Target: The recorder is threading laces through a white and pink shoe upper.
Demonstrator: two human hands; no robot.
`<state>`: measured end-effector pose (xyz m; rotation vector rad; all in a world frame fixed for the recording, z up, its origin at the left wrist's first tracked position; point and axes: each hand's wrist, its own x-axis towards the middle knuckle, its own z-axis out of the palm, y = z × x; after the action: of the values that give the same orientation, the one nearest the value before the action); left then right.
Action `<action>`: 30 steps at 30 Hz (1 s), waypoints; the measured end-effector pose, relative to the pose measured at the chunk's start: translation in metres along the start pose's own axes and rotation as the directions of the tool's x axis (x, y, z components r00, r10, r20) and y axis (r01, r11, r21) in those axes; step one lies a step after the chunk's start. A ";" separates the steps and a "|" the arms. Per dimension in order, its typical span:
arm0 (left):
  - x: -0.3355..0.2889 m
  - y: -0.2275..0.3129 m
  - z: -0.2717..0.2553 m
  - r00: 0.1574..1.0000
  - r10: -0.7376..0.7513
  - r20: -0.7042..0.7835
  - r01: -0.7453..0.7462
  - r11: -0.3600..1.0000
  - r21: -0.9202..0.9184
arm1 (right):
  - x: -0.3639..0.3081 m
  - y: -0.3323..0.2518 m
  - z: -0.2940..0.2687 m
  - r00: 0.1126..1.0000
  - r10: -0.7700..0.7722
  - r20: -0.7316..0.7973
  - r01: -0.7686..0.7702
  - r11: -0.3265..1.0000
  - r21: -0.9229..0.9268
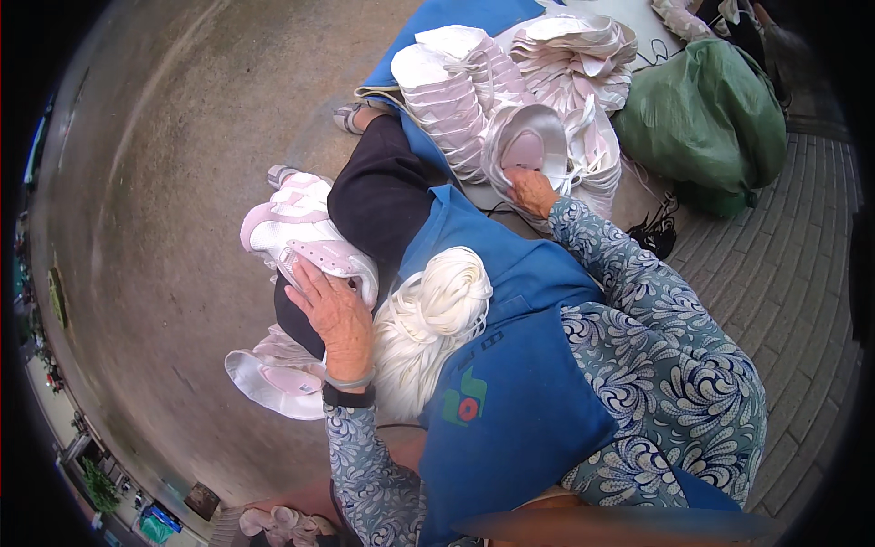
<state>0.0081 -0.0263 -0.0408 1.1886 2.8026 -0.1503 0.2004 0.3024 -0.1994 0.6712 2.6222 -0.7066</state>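
My left hand (335, 314) lies with fingers stretched out over a pink-and-white shoe upper (301, 214) draped across my left leg. My right hand (531, 190) grips the edge of another pale shoe upper (521, 137) with a pink inner lining, its fingertips partly hidden inside. Behind that one, stacked shoe uppers (447, 100) are nested in a long row, and more pink-and-white uppers (579, 59) sit bunched beside them. On my lap, between the arms, rests a thick bundle of white shoelaces (437, 319).
A stuffed green plastic bag (702, 118) stands at the far right. Another shoe upper (278, 383) hangs below my left hand. Black cords (654, 228) lie near my right forearm. A blue apron (519, 401) covers my lap; concrete floor (182, 273) extends left, paving (793, 255) right.
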 end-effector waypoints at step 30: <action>0.004 0.010 0.002 0.997 0.012 0.079 -0.016 0.999 0.052 | 0.023 0.026 -0.160 0.931 0.315 0.183 -0.273 0.936 -0.222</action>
<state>0.0127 -0.0172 -0.0435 1.1853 2.7382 -0.2655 0.1637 0.4169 -0.0885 0.8548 2.2859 -0.4025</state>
